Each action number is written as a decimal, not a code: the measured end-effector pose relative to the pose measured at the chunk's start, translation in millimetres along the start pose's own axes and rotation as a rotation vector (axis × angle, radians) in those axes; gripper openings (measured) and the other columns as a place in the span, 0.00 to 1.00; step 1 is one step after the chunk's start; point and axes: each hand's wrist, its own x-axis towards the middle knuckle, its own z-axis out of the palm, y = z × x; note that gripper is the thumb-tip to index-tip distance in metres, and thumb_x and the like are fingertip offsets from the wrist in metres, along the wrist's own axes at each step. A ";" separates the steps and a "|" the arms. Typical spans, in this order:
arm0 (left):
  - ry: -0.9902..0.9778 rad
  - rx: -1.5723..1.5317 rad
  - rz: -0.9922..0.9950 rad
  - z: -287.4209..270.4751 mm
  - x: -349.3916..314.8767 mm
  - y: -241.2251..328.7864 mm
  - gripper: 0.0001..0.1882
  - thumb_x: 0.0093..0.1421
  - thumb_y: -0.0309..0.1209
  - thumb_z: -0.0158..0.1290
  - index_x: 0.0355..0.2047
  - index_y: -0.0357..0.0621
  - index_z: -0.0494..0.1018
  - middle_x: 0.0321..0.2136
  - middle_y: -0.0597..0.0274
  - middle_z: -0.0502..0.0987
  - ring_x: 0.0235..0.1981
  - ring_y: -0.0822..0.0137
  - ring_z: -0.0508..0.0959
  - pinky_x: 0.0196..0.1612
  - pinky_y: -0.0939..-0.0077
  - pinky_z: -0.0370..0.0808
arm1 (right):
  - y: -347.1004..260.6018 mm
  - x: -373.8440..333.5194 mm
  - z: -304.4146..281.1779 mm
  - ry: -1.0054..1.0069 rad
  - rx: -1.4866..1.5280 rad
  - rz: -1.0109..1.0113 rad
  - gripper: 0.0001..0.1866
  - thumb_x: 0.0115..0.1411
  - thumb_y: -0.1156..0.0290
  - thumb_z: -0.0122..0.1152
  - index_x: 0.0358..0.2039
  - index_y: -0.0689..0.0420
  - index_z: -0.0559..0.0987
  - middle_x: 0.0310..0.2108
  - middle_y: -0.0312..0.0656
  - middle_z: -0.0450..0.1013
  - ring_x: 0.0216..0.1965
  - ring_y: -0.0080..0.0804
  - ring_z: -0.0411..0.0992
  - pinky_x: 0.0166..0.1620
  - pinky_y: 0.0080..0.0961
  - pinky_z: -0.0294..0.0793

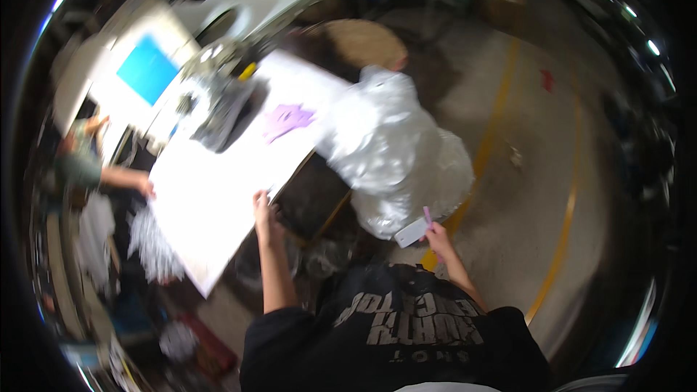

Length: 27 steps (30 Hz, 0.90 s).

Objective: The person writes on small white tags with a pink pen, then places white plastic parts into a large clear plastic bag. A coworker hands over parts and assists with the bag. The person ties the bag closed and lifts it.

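Card (412, 233) stuck out near the plastic bag (388, 138), right hand (437, 237) pinching one end, probably to leave its face clear; left hand (264, 212) sat narrow by the worktop (210, 203), contents impossible to tell!

card (411, 233) just before plastic bag (388, 141), table (218, 207) left of both, pile (287, 120) on table, co-worker (81, 169) left of table

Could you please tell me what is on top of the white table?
On the white table lie some purple pieces and a clear plastic bundle. A big plastic bag covers part of the table's right edge; anything that bag covers cannot be seen.
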 end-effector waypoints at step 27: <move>0.210 1.537 0.375 2.1 174.8 -35.0 0.14 0.61 0.58 0.53 0.44 0.80 0.80 0.67 0.67 0.61 0.68 0.48 0.60 0.65 0.24 0.42 | -128.2 20.6 -28.6 0.318 0.639 0.069 0.07 0.71 0.67 0.49 0.41 0.55 0.74 0.28 0.37 0.75 0.13 0.14 0.61 0.16 0.16 0.61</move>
